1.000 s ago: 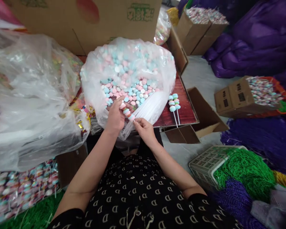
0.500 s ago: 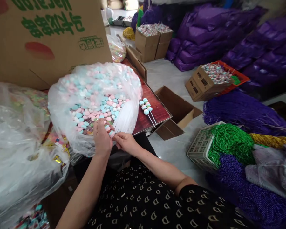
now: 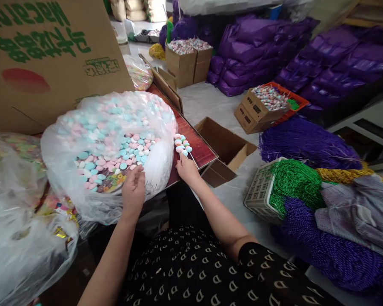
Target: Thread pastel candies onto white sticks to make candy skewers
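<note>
My right hand [image 3: 187, 169] pinches the stick of a candy skewer [image 3: 179, 144], threaded with pink, white and blue rounded pieces. The skewer is at the table's right side, beside other finished skewers [image 3: 187, 149]; they overlap, so I cannot separate them clearly. My left hand [image 3: 134, 191] is over the near edge of the clear plastic bag [image 3: 60, 127], fingers loosely extended and nothing visible in them. In the bag lie many pink, blue and white macaron-shaped candies [image 3: 97, 163], several small coloured rings [image 3: 113, 182] and a bundle of white sticks [image 3: 156, 170].
A large printed carton [image 3: 57, 85] stands behind the bag. Another plastic bag [image 3: 15, 204] lies to the left. Past the red tabletop's right edge [image 3: 199, 142] is an open cardboard box [image 3: 223, 136]. A crate [image 3: 261, 191] with green strands [image 3: 296, 182] sits on the floor at right.
My right hand has moved right, away from my left hand, carrying the skewer to the others on the table. My left hand has loosened. The view has shifted to the right.
</note>
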The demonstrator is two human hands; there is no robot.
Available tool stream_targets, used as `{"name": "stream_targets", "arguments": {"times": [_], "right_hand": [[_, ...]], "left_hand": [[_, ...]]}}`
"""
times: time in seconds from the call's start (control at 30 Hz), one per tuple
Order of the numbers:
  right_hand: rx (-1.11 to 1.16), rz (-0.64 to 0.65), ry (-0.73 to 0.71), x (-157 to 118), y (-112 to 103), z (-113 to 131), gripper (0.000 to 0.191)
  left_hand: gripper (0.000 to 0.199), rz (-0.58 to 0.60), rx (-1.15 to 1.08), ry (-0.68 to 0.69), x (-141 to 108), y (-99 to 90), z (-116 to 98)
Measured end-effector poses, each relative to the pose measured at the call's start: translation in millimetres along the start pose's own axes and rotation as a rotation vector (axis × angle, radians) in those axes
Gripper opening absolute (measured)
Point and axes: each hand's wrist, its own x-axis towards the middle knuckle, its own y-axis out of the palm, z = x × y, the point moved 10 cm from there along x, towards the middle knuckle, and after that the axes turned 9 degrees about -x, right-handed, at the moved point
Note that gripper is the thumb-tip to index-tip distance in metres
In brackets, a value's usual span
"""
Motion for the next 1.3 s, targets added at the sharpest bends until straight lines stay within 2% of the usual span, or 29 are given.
{"name": "stream_targets", "arguments": {"times": [0.1, 0.2, 0.33, 0.47, 0.53, 0.67, 0.77, 0.83, 0.9, 0.93, 1.0, 1.03, 1.07, 1.13, 1.2, 1.3], "right_hand": [[-0.084, 0.003, 0.028, -2.9, -1.9, -0.3, 0.051], [-0.124, -0.019, -0.005, -8.1, -0.4, 1.1, 0.052], [-0.174, -0.017, -0.012, -8.3, 6.1, 3.7, 0.049], [-0.135, -0.090, -0.058, -12.1, -1.0, 7.1, 0.043], [-0.083, -0.175, -0.139, -22.9, -8.3, 10.6, 0.039], [0.079, -0.293, -0.427, -59.8, -11.3, 28.1, 0.036], [0.210, -0.323, -0.598, -83.1, -9.5, 37.2, 0.035], [0.292, -0.386, -0.645, -90.3, -17.1, 30.3, 0.037], [0.355, -0.491, -0.602, -87.6, -31.7, 3.4, 0.038], [0.371, -0.543, -0.537, -81.7, -39.4, -19.0, 0.040], [0.354, -0.607, -0.295, -61.4, -49.5, -81.9, 0.045], [0.304, -0.594, -0.125, -49.0, -49.4, -120.2, 0.049], [0.214, -0.526, 0.064, -36.7, -43.8, -160.4, 0.050], [-0.027, -0.250, 0.401, -20.4, -19.0, -237.4, 0.054], [-0.075, -0.147, 0.519, -16.3, -4.8, -289.9, 0.059], [-0.112, -0.013, 0.571, -15.2, 20.2, -334.5, 0.058]], "left_hand": [[0.041, 0.060, 0.251, 0.172, -4.7, 4.2, -10.0], [0.048, 0.140, 0.415, 0.270, -12.2, 19.5, -10.0], [0.063, 0.248, 0.593, 0.302, -18.7, 40.7, -1.9], [0.069, 0.326, 0.683, 0.286, -19.3, 49.3, 4.3], [0.068, 0.337, 0.691, 0.293, -19.2, 49.8, 3.4], [0.073, 0.317, 0.704, 0.336, -22.2, 52.0, -4.3], [0.075, 0.404, 0.742, 0.388, -30.5, 67.8, -7.0], [0.067, 0.475, 0.753, 0.408, -36.8, 78.9, -6.3], [0.058, 0.496, 0.748, 0.412, -40.6, 83.7, -6.4], [0.055, 0.488, 0.742, 0.413, -41.4, 84.0, -7.2], [0.053, 0.462, 0.730, 0.414, -42.2, 82.3, -9.4], [0.053, 0.452, 0.726, 0.412, -42.4, 81.3, -10.2], [0.054, 0.445, 0.723, 0.411, -42.4, 80.3, -10.8], [0.056, 0.440, 0.721, 0.407, -42.4, 79.1, -11.2], [0.057, 0.443, 0.732, 0.401, -42.0, 78.4, -9.9], [0.061, 0.452, 0.762, 0.410, -42.3, 77.9, -6.5]]}}
